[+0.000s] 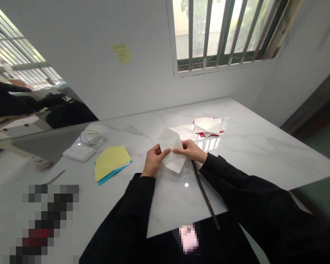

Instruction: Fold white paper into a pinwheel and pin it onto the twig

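Head view: your folded off-white paper sheet (170,141) sits mid-dial over the white marbled tabletop (258,154), creased into angled flaps, lower corner toward six. Your left hand (153,160) pinches its edge from eight o'clock, thumb on top; your right hand (194,150) pinches from three, thumb pointing to nine. Slender dark-brown stick (205,192) at five; stacked cream and red papers (207,125) at two.

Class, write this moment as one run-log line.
left hand: holds creased white paper | right hand: holds its opposite side | table: dark stick, yellow sheet over blue sheet
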Action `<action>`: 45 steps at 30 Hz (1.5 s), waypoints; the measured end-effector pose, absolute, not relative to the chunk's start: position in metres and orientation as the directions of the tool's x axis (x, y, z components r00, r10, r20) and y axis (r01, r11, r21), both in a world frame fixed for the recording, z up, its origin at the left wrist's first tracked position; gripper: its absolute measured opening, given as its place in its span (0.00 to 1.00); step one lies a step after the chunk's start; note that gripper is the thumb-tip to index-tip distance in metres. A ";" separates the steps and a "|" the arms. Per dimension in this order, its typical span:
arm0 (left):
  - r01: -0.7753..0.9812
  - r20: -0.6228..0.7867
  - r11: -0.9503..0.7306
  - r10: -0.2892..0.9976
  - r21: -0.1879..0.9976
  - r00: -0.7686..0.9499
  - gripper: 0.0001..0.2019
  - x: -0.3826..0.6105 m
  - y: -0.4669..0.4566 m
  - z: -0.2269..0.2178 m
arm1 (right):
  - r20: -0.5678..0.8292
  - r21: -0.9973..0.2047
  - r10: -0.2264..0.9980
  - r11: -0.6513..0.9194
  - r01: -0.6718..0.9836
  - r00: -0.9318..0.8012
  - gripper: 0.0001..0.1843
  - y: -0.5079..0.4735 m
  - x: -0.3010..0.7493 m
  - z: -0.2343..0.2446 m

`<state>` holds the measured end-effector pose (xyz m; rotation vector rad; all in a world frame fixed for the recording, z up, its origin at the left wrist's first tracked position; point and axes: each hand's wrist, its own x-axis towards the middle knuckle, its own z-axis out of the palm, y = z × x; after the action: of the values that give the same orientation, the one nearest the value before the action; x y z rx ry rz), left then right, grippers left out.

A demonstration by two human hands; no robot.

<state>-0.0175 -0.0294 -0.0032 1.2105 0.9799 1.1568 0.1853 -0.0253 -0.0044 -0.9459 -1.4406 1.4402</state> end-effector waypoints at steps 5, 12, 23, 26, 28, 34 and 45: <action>-0.138 0.028 -0.003 0.983 0.990 0.179 0.29 -0.015 -0.032 0.001 | 0.055 -0.998 0.943 0.039 -0.055 -0.328 0.21 -0.026 0.185 -0.003; -0.241 0.048 -0.030 0.996 0.970 0.070 0.27 -0.017 -0.031 0.013 | 0.014 -0.999 0.936 0.001 -0.038 -0.353 0.19 -0.027 0.186 0.000; -0.231 0.061 -0.030 0.990 0.973 0.126 0.13 -0.020 -0.036 0.021 | 0.007 -1.000 0.917 0.005 -0.008 -0.399 0.18 -0.028 0.183 -0.004; -0.263 0.037 -0.003 0.991 0.965 0.125 0.16 -0.020 -0.039 0.020 | 0.016 -1.000 0.911 0.008 -0.022 -0.413 0.20 -0.027 0.181 -0.007; -0.269 0.010 0.021 0.993 0.963 0.115 0.17 -0.020 -0.040 0.018 | 0.033 -0.999 0.913 0.035 -0.004 -0.408 0.19 -0.027 0.178 -0.008; -0.244 -0.064 0.096 0.989 0.965 0.136 0.30 -0.021 -0.040 0.014 | 0.089 -0.995 0.913 0.102 0.009 -0.398 0.18 -0.025 0.170 -0.014; -0.200 -0.088 0.112 0.988 0.973 0.125 0.28 -0.020 -0.043 0.009 | 0.096 -0.993 0.903 0.060 -0.097 -0.419 0.24 -0.030 0.165 -0.010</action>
<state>-0.0202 -0.0430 0.0091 1.0371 1.0199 1.1438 0.1647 -0.0303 -0.0103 -0.8484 -1.4919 1.4944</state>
